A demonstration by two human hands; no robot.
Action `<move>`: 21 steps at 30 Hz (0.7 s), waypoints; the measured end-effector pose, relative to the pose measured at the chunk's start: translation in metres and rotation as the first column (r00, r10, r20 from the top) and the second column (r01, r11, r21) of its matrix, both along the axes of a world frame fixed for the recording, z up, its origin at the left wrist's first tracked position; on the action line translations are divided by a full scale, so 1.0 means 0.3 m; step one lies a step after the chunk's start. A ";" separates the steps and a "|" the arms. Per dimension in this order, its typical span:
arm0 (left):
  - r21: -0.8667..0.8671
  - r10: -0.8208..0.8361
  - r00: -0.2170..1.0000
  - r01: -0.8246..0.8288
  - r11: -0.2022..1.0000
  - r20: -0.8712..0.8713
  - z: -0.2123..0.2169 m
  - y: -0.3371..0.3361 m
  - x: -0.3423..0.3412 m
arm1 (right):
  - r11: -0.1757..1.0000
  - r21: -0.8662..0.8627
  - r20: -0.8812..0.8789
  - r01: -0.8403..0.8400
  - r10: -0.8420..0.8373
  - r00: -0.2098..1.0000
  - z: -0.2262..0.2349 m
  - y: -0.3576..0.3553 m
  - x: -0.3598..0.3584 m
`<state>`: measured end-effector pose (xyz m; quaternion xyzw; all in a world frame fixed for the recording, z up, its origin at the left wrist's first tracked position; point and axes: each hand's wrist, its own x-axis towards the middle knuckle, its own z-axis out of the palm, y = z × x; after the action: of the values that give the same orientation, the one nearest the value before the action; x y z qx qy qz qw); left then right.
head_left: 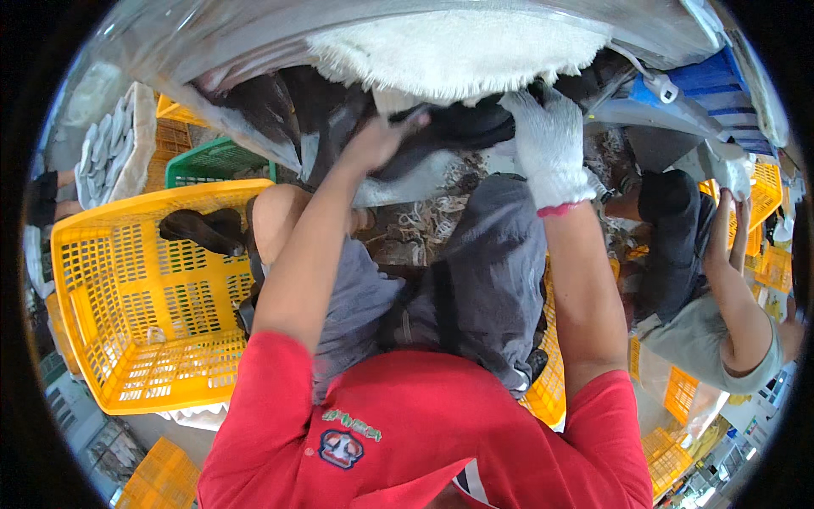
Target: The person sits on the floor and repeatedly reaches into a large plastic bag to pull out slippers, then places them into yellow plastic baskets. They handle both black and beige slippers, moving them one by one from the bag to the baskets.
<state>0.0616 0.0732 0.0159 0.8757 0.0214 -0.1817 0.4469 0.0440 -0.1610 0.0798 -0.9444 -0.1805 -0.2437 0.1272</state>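
My bare left hand [379,142], smeared by motion, is just below a fluffy white pad [462,53] on the machine's front edge. A small white piece [393,101] hangs under the pad, right by that hand's fingers. My right hand [547,140] wears a white knit glove with a red cuff. Its fingers reach up to the pad's lower edge, where their tips are hidden. Dark cloth-like material [462,127] spans the space between my two hands, below the pad. Whether either hand grips anything cannot be made out.
A large yellow basket [85,280] stands left of my legs, a black shoe [202,231] over its rim. Behind it are a green crate [216,161] and a bin of white gloves [106,148]. Pale scraps [424,222] litter the floor. A co-worker [721,318] sits at the right.
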 end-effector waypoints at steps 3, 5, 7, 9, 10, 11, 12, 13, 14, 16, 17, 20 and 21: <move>-0.590 0.005 0.991 -0.083 0.804 -0.132 -0.113 -0.041 -0.136 | 0.995 -0.016 -0.057 -0.095 0.094 0.994 -0.035 -0.005 0.022; -0.826 0.118 0.963 -0.270 0.495 -0.244 -0.169 -0.222 -0.181 | 0.844 0.499 -0.494 0.198 0.089 0.865 0.042 0.023 -0.085; -0.882 0.189 0.907 -0.414 0.225 -0.377 -0.196 -0.441 -0.152 | 0.626 0.738 -0.460 0.253 0.192 0.867 0.102 0.015 -0.211; -0.869 0.266 0.845 -0.493 0.047 -0.465 -0.193 -0.595 -0.052 | 0.497 0.819 -0.382 0.286 0.100 0.919 0.121 -0.008 -0.251; -0.757 0.337 0.716 -0.654 0.015 -0.611 -0.174 -0.644 0.001 | 0.596 0.749 -0.261 0.289 -0.135 0.956 0.108 -0.021 -0.240; -0.751 0.315 0.732 -0.655 0.082 -0.604 -0.169 -0.612 0.087 | 0.727 0.614 -0.204 0.308 -0.230 0.951 0.125 -0.025 -0.214; -0.761 0.215 0.766 -0.637 0.125 -0.606 -0.150 -0.569 0.144 | 0.606 0.716 -0.333 0.346 -0.139 0.932 0.117 -0.029 -0.176; -0.842 0.188 0.883 -0.467 0.269 -0.429 -0.141 -0.484 0.173 | 0.660 0.637 -0.390 0.399 -0.171 0.905 0.105 -0.031 -0.137; -0.768 0.145 0.947 -0.317 0.557 -0.287 -0.128 -0.387 0.184 | 0.737 0.571 -0.350 0.362 -0.180 0.919 0.092 -0.034 -0.094; 0.075 0.037 0.988 -0.049 0.996 0.149 -0.109 -0.197 0.125 | 0.792 0.511 -0.356 0.335 -0.160 0.921 0.057 -0.041 -0.007; 0.124 -0.089 0.993 0.079 0.989 0.078 -0.099 -0.136 0.068 | 0.739 0.583 -0.383 0.339 -0.118 0.916 0.050 -0.040 0.026; -0.065 -0.120 0.984 0.112 0.992 -0.131 -0.030 -0.132 -0.111 | 0.741 0.573 -0.474 0.351 -0.051 0.879 0.035 -0.043 0.075; -0.303 -0.072 0.988 0.027 0.953 -0.137 -0.032 -0.187 -0.137 | 0.783 0.544 -0.447 0.302 -0.034 0.894 0.029 -0.046 0.074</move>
<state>0.0204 0.0172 0.0062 0.7822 0.0044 -0.2577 0.5672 0.0663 -0.1748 0.0884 -0.8969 0.0242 -0.0931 0.4317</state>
